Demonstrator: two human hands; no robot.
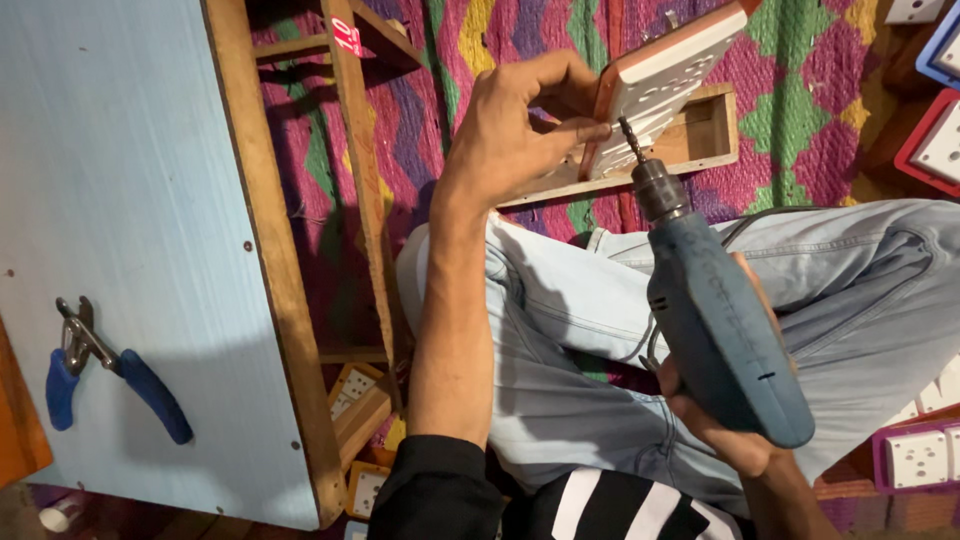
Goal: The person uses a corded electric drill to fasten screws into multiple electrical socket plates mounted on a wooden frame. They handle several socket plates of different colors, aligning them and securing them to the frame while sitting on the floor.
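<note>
Seen from above, a seated person in pale jeans works over a bright zigzag-patterned mat [800, 110]. Their left hand [515, 125] grips a white switch plate with an orange rim [665, 75], fingers wrapped round its lower edge, tilting it up over a shallow wooden box [700, 145]. Their right hand [715, 425] is closed round the handle of a blue-grey electric drill [715, 320] — its bit [631, 138] touches the plate's lower edge, just beside the left fingertips. At the left lies a pale blue board [130, 180] with a wooden frame, and blue-handled pliers [105, 365] rest on it. More white switch plates [915, 455] sit at the right edge.
</note>
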